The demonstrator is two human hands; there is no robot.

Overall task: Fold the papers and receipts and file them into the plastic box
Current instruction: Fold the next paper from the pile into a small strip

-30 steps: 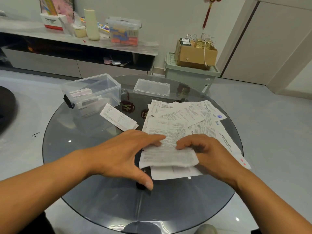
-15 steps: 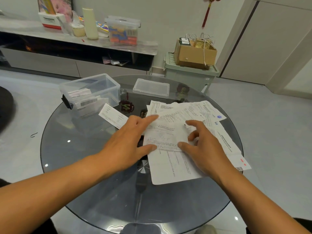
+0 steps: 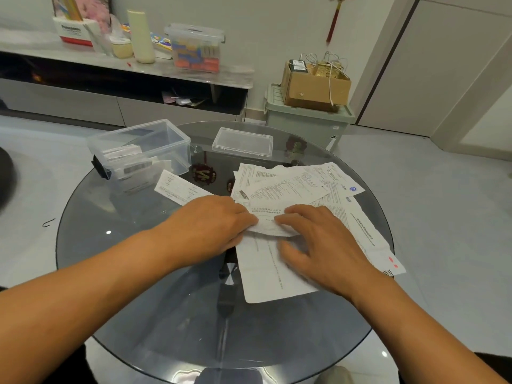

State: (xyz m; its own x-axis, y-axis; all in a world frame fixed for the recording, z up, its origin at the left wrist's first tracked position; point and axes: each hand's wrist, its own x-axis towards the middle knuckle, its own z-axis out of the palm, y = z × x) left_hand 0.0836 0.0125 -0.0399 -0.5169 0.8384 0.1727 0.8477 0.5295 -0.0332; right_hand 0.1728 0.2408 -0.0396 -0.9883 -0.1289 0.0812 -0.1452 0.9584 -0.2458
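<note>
A round, dark smoked-glass table (image 3: 138,273) stands on a pale grey glossy floor (image 3: 443,189), its top mirroring ceiling lights. At about 10 o'clock on it sits the open clear plastic box (image 3: 144,151), with a few folded slips already standing inside. Its clear rectangular lid (image 3: 242,142) lies at 12 o'clock, apart from the box. A single white printed receipt (image 3: 177,188) lies flat just beside the box. From the centre out toward 2 and 3 o'clock spreads a loose heap of white printed papers (image 3: 299,184).

The left hand (image 3: 205,225) lies palm down at the heap's near edge, fingers curled over the end of a small crumpled white slip (image 3: 270,224). The right hand (image 3: 321,245) presses on the slip's other end with bent fingertips, thumb spread over a larger white sheet (image 3: 266,275) beneath.

Beyond the table, a long low grey wall cabinet (image 3: 83,98) carries a lidded clear tub of coloured items (image 3: 195,47). At 1 o'clock a brown cardboard carton (image 3: 313,84) sits on a pale green storage bin (image 3: 307,126).
</note>
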